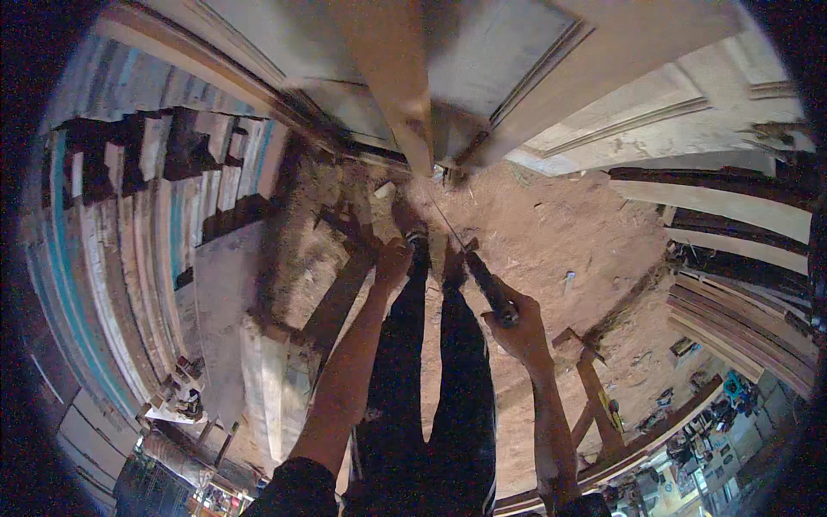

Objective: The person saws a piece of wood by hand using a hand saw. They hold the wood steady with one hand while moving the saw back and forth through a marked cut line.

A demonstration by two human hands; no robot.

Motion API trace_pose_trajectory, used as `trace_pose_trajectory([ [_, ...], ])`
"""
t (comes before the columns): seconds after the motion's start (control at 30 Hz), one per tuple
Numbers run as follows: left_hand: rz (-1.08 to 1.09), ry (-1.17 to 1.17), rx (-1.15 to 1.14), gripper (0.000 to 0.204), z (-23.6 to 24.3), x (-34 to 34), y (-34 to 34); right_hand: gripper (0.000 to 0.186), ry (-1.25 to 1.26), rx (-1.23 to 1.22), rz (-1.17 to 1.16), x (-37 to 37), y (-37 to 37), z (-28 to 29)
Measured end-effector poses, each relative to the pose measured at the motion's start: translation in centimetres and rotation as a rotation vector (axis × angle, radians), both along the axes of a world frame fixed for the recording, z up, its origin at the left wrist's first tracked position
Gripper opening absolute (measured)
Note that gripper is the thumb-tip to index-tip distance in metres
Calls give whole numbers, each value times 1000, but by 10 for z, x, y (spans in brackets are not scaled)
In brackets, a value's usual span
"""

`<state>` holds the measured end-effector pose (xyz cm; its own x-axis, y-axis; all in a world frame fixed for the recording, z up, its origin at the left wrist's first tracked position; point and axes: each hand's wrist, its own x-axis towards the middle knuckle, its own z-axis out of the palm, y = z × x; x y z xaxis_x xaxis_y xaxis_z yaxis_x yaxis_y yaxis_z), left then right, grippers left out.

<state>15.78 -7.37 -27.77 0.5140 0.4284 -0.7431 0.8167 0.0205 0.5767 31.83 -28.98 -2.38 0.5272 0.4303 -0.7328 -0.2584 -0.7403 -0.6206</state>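
Looking straight down now, past dark trousers and two shoes planted on a sawdust-covered floor point(551, 224), and both bare arms are stretched forward. The right hand point(517, 323) is wrapped tight round the dark handle of a long screwdriver-like tool point(478, 274), fist closed, with the thin shaft running up and to the left toward the foot of an upright wooden board point(392, 77). That grip reads as a working hold: the whole fist behind the handle, presumably to push or lever along the shaft. The tip ends close to the base of the board, where it meets pale panelled doors point(637, 112) leaning behind it; whether the tip actually touches the wood is too small to tell. The left hand point(392, 258) reaches down beside the left shoe, fingers curled narrow, but whether it grips anything I cannot tell, since it is dark there. So the tool sits fully inside the right fist and slightly right of the left hand, the two hands near each other. Stacked planks point(155, 198) lean at the left, probably stored out of the way, and a low wooden frame point(594, 388) lies on the floor at the right.
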Motion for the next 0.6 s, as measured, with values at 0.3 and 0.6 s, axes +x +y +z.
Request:
trace_pose_trajectory([
  [0.3,-481,31,400,41,-188,-14,56,67,183,54,-148,-9,-2,-93],
  [0.6,-652,226,635,48,-294,-90,90,66,239,144,-213,-15,-27,-158],
])
